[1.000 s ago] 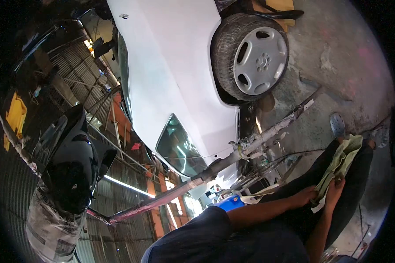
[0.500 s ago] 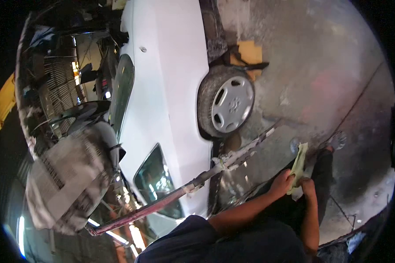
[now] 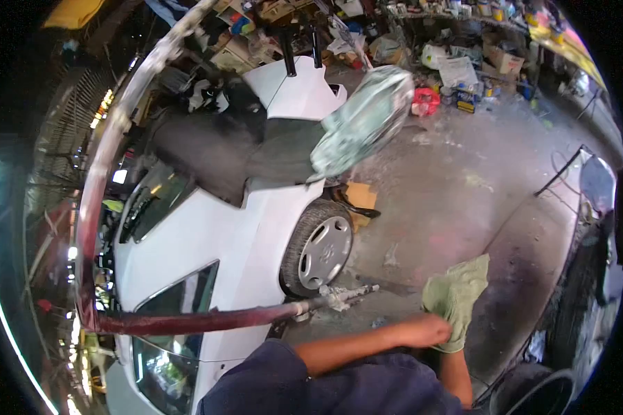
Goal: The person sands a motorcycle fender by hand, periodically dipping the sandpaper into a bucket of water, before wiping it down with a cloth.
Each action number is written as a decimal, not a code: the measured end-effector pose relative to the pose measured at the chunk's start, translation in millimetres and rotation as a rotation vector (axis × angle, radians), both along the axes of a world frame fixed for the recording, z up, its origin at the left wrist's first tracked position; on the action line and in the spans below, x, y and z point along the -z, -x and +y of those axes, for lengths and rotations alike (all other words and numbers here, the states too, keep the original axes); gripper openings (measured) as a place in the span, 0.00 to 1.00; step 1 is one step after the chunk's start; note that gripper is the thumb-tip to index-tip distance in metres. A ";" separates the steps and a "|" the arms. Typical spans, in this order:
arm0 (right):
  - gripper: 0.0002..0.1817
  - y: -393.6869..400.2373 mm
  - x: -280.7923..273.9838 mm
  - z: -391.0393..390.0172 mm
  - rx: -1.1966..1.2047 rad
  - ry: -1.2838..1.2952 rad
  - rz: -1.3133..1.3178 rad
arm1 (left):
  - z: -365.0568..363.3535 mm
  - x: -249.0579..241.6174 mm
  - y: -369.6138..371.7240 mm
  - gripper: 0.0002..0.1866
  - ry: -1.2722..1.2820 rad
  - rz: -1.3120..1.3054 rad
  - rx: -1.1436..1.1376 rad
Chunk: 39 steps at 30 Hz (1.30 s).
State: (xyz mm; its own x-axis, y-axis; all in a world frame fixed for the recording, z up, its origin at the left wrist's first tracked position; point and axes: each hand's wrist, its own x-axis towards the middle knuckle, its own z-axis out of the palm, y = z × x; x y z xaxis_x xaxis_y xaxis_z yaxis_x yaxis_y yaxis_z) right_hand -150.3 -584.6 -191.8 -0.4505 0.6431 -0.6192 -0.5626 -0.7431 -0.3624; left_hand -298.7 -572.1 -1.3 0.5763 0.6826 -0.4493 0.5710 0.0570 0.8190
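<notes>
A pale green cloth (image 3: pixel 457 294) hangs in front of me, broad at its top and narrow towards my wrist. My left hand (image 3: pixel 426 330) is closed on its lower left edge. My right forearm (image 3: pixel 457 380) comes up from below, and the cloth covers my right hand, so its fingers are hidden. To the left of my hands, a red and grey bar (image 3: pixel 194 321) runs across in front of the white car (image 3: pixel 249 235). Neither hand touches it.
The car's wheel (image 3: pixel 322 250) stands left of my hands, with yellow cardboard (image 3: pixel 360 198) beyond it. A plastic-wrapped part (image 3: pixel 367 121) sticks out past the car. Cans and boxes crowd a shelf (image 3: pixel 457 21) at the back. A round bucket-like container (image 3: pixel 533 394) sits lower right.
My view has swung up, showing more of the car and the back of the workshop. The cloth has gone from a narrow strip between both hands to spread out, covering my right hand.
</notes>
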 end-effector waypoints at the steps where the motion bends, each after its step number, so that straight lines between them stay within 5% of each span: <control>1: 0.10 0.3 -10.4 -16.9 0.022 -0.015 -0.001 | 3.0 -6.7 3.7 0.12 0.069 -0.076 -0.111; 3: 0.10 6.0 -31.1 -53.1 0.063 -0.054 -0.004 | -10.0 17.7 8.8 0.20 0.553 -0.846 -0.424; 5: 0.10 13.3 -52.2 -82.3 0.109 -0.091 0.005 | -22.1 -25.2 12.6 0.24 0.824 -1.250 -0.506; 8: 0.10 22.0 -89.7 -107.9 0.160 -0.178 0.020 | -64.8 -22.4 17.1 0.29 0.827 -1.384 -0.473; 15: 0.10 12.5 -164.5 -130.6 0.190 -0.344 -0.008 | -147.3 -74.7 62.2 0.33 0.668 -1.336 -0.330; 18: 0.11 2.5 -172.0 -154.8 0.190 -0.353 -0.028 | -168.0 -88.0 64.8 0.33 0.355 -1.000 -0.477; 21: 0.11 -6.2 -179.8 -174.5 0.139 -0.350 -0.064 | -173.6 -102.8 48.4 0.33 -0.789 -0.198 -0.287; 25: 0.11 -12.3 -183.4 -189.9 0.064 -0.330 -0.132 | -188.6 -81.0 15.2 0.35 -1.079 -0.200 -0.146; 32: 0.11 -7.2 -207.6 -185.9 -0.076 -0.344 -0.342 | -225.7 -25.6 48.0 0.39 -0.851 -0.376 0.129; 36: 0.12 31.0 -212.3 -190.0 -0.150 -0.319 -0.438 | -233.2 -16.2 131.6 0.34 -0.003 -0.232 0.333; 39: 0.12 71.1 -209.1 -203.1 -0.192 -0.277 -0.495 | -260.7 98.0 174.3 0.27 -0.085 -0.349 -0.014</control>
State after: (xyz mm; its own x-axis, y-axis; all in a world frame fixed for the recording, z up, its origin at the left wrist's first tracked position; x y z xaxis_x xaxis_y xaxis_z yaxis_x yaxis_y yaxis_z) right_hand -221.4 -787.7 17.3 -0.2751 0.7464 -0.6060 -0.1423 -0.6550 -0.7421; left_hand -472.9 -832.8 -99.4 0.6754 0.7180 -0.1682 0.2558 -0.0141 0.9666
